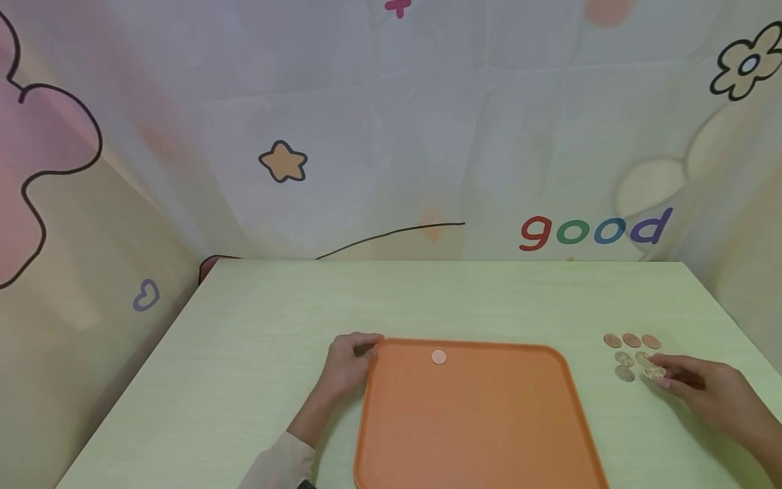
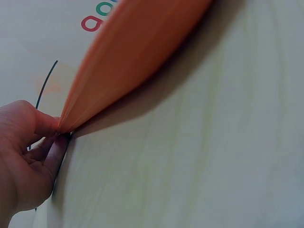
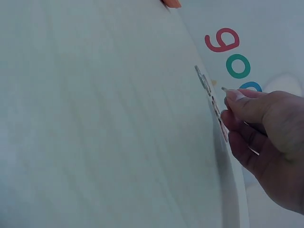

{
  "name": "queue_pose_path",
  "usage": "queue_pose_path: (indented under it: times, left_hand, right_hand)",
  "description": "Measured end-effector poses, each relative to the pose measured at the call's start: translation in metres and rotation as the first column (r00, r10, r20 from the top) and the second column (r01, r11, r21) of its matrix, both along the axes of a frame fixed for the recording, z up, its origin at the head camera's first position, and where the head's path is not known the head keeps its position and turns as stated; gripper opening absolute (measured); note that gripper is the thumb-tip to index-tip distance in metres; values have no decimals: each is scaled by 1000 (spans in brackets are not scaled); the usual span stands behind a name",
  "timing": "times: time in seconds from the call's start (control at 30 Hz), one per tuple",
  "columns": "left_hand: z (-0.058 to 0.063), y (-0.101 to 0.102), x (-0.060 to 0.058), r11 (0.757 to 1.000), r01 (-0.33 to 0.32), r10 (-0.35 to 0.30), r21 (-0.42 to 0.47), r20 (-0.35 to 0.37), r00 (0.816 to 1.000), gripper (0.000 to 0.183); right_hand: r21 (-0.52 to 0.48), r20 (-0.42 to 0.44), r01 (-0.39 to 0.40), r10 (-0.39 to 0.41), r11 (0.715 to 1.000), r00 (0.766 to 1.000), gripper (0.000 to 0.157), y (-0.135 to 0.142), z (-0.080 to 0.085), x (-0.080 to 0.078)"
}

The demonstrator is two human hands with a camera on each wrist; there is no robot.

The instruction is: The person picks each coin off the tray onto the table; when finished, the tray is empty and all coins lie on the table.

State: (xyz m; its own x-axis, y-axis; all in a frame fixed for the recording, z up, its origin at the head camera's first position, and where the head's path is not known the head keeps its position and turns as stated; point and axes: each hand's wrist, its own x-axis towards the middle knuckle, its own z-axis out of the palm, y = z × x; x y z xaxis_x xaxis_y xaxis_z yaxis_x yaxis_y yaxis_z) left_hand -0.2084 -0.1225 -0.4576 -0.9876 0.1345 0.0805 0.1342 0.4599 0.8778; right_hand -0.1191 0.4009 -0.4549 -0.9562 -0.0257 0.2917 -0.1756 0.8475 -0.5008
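Note:
My left hand (image 1: 349,363) grips the far left corner of an orange tray (image 1: 482,421); thumb and fingers meet at its rim in the left wrist view. One pale copper coin (image 1: 438,357) lies in the tray near the far edge. Off the tray's right side, my right hand (image 1: 715,387) pinches a gold-coloured coin (image 1: 654,371) between thumb and fingertips, just above the table. Beneath and beyond it lie a row of three copper coins (image 1: 632,340), two gold-toned coins (image 1: 624,359) and a silvery coin (image 1: 624,373). The right wrist view shows the held coin (image 3: 224,89) edge-on.
The pale green table (image 1: 281,305) extends around the tray. Behind it hangs a patterned cloth (image 1: 379,170) with a star, a flower and the word "good" (image 1: 595,231). The tray's raised rim (image 1: 580,401) faces the coins.

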Motion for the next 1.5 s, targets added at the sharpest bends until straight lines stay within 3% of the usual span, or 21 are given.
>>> queue_pose_path:
  times: [0.17, 0.33, 0.67, 1.03, 1.33, 1.5]
  left_hand:
    - [-1, 0, 0, 1000, -5, 5, 1, -3, 1000, 27]
    - [-2, -1, 0, 1000, -3, 3, 3, -4, 1000, 27]
    - [-1, 0, -1, 1000, 5, -5, 4, -2, 1000, 28]
    - [0, 0, 0, 1000, 11, -11, 11, 2, 1000, 28]
    - [-2, -1, 0, 1000, 17, -17, 20, -8, 1000, 28]
    - [-2, 0, -1, 1000, 14, -14, 20, -5, 1000, 28]
  right_hand:
    - [88, 38, 28, -31, 996, 999, 31, 3, -2, -1]
    - [135, -2, 8, -8, 991, 1000, 27, 5, -5, 0]
    - [109, -88, -40, 49, 993, 995, 18, 13, -15, 4]
    - [47, -63, 16, -13, 999, 998, 18, 8, -15, 7]
    - [48, 8, 69, -70, 996, 998, 20, 6, -9, 4]
    - [49, -23, 100, -99, 994, 995, 20, 4, -5, 2]
